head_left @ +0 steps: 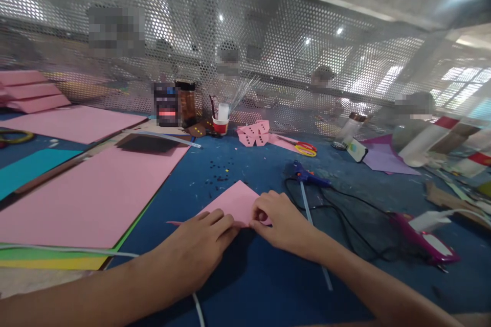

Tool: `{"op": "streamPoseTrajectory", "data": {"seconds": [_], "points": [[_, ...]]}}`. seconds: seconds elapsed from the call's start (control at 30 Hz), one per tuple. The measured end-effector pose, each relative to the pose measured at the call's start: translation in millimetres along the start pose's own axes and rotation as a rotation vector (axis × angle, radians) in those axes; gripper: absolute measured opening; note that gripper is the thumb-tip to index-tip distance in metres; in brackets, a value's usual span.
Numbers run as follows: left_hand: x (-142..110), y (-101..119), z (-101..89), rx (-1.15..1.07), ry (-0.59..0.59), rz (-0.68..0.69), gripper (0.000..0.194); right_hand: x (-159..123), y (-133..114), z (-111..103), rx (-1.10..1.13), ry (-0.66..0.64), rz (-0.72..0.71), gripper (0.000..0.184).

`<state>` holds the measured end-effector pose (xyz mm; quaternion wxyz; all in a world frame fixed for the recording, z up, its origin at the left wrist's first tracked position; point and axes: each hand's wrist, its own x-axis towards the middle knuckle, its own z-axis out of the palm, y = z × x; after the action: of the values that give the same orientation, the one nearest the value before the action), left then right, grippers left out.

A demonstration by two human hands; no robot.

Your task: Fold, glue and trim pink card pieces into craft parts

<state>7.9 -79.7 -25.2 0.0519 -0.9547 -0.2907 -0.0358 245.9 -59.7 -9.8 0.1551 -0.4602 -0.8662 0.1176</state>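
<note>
A small pink paper piece [235, 201] lies on the blue table [253, 286] just ahead of me. My left hand [199, 248] rests flat on its near left edge, fingers stretched forward and pressing the paper down. My right hand [282, 222] is curled at the paper's right corner, fingertips pinching its edge. The near part of the paper is hidden under both hands.
Large pink sheets [95, 194] cover the left. A blue glue gun [305, 173] with a black cord lies to the right, next to a purple tool [425, 237]. Folded pink butterflies [253, 133], scissors [306, 148], a cup [221, 122] and jars stand before a perforated screen; people sit behind it.
</note>
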Motion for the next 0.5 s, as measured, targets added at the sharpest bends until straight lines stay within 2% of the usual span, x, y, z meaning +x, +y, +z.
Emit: {"op": "streamPoseTrajectory", "data": {"seconds": [0.5], "points": [[-12.7, -1.1, -0.5, 0.036, 0.080, -0.050, 0.046, -1.1, 2.7, 2.8, 0.033, 0.000, 0.002, 0.007]]}}
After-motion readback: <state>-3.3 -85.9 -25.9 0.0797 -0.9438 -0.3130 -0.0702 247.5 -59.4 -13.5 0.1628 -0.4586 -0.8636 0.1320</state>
